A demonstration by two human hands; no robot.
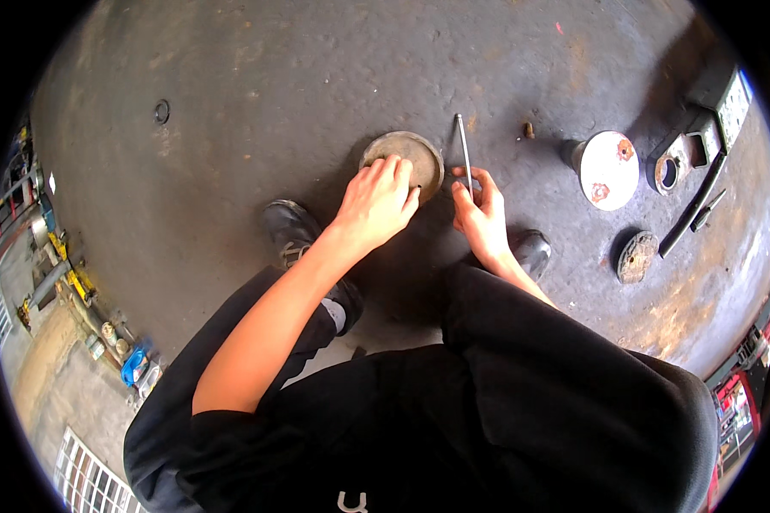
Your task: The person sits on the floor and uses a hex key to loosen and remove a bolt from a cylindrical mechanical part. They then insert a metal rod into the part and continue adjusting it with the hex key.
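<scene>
Between my feet a round, greyish-brown metal disc (426, 160) with a raised rim lies on the dark metal surface. My left hand (375, 198) is on it, fingers bent and closed over its face, thumb toward the near right part; the fingertips are partly hidden. A slim silver rod (464, 147), like a long hex key, points up and away from my right hand (482, 217). The fingers and thumb of that hand are closed around its lower end, just right of the disc. The rod and the disc are apart.
To the right are a white round plate (609, 171) with rusty spots, a worn round piece (636, 257), a metal bracket with a hole (668, 173) and a black bar (693, 207). A small ring (162, 111) lies far left. My shoes (293, 224) flank the work.
</scene>
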